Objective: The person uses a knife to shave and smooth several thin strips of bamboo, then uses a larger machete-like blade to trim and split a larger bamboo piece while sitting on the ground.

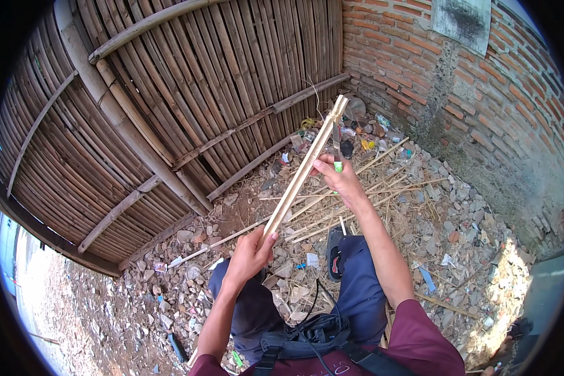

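Observation:
A pale split bamboo strip (pixel 297 178) slants up and away from me in mid-air, above the rubble. Its lower end is gripped by my left hand (pixel 247 255), with the fingers wrapped round it. My right hand (pixel 339 180) is closed on a knife (pixel 336 143) with a green handle. The blade points up along the strip's right side and seems to meet it near the far end, where a thin curl of bamboo stands off. Fingers of my right hand also lie close to the strip's middle; whether they touch it I cannot tell.
Several cut bamboo strips (pixel 370 194) lie ahead on stony, littered ground (pixel 432 219). A bamboo slat wall (pixel 200 81) rises at the left and a brick wall (pixel 401 56) at the far right. My bent knees and a dark sandal (pixel 334 254) are below the hands.

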A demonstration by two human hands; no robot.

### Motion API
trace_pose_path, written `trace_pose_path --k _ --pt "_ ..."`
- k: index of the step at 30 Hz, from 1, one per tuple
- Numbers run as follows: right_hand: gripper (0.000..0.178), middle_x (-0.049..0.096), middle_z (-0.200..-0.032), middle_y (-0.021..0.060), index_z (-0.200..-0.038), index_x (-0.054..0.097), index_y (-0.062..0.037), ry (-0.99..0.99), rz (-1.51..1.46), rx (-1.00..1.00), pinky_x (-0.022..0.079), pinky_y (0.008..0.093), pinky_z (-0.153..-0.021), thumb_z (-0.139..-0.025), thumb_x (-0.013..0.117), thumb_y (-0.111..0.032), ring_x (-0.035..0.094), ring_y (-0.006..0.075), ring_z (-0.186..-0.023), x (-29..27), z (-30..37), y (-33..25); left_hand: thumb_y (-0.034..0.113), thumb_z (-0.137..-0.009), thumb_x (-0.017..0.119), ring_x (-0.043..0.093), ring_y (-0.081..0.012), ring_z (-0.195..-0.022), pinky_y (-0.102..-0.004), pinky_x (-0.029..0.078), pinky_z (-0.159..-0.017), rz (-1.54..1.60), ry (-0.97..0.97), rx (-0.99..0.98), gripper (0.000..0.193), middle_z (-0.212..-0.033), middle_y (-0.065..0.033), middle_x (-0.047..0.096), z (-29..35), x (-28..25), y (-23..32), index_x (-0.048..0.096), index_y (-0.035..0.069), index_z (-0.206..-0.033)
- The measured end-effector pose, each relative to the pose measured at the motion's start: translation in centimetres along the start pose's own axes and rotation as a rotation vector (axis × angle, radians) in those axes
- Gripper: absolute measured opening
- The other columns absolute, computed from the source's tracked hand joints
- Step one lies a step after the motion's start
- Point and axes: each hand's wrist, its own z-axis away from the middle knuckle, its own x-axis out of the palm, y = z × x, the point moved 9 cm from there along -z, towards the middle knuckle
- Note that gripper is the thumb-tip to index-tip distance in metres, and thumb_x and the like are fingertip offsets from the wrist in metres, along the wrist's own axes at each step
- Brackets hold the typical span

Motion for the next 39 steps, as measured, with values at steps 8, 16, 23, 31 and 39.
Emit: trace_pose_path --k 8,16,23,31,39 --pt "0.031 0.062 -0.073 -0.0034 -0.115 0.077 -0.0056 -0.064 0.165 0.068 0.041 0.0262 -0.064 -0.100 0.058 -0.026 0.049 0.0058 -0.063 0.0 0.6 -0.6 0.031 -0.105 0.061 0.067 -0.0313 -0.055 -0.0435 0.051 -0.054 -0.260 0.155 0.133 0.030 -0.062 -0.0150 0.066 -2.0 -0.7 1.2 0.060 0.005 -0.090" --pt "0.036 0.063 -0.069 0.0035 -0.112 0.080 -0.0072 -0.067 0.715 0.033 0.051 0.0348 -0.068 -0.095 0.049 -0.013 0.061 0.0146 -0.066 0.2 -0.6 2.1 0.032 -0.104 0.059 0.067 -0.0471 -0.062 -0.0592 0.053 -0.059 -0.614 0.245 0.225 0.026 -0.063 -0.0237 0.065 -4.3 1.2 2.9 0.057 0.006 -0.106" --pt "0.025 0.074 -0.078 0.0209 -0.088 0.081 -0.0057 0.009 0.896 -0.117 0.054 0.0475 -0.073 -0.088 0.057 -0.012 0.074 0.0384 -0.077 -0.7 -0.7 2.3 0.036 -0.104 0.056 0.064 -0.0567 -0.087 -0.0602 0.047 -0.081 -0.287 0.007 0.005 0.040 -0.084 -0.0355 0.066 -5.8 2.3 1.0 0.052 -0.004 -0.102" --pt "0.021 0.072 -0.078 0.0241 -0.084 0.079 -0.0040 -0.102 1.004 -0.267 0.055 0.0495 -0.073 -0.077 0.060 -0.010 0.072 0.0423 -0.076 3.0 0.1 2.1 0.030 -0.106 0.055 0.063 -0.0580 -0.087 -0.0601 0.047 -0.081 -0.168 0.011 0.026 0.037 -0.083 -0.0363 0.065 -6.6 2.9 -0.1 0.051 -0.006 -0.106" --pt "0.018 0.064 -0.061 0.0276 -0.070 0.072 0.0028 0.003 1.093 -0.390 0.054 0.0500 -0.060 -0.068 0.055 -0.003 0.067 0.0422 -0.058 4.5 -0.2 2.2 0.018 -0.101 0.055 0.064 -0.0575 -0.079 -0.0629 0.049 -0.075 -0.292 0.099 0.104 0.028 -0.077 -0.0363 0.065 -5.7 2.8 0.4 0.049 -0.008 -0.110"
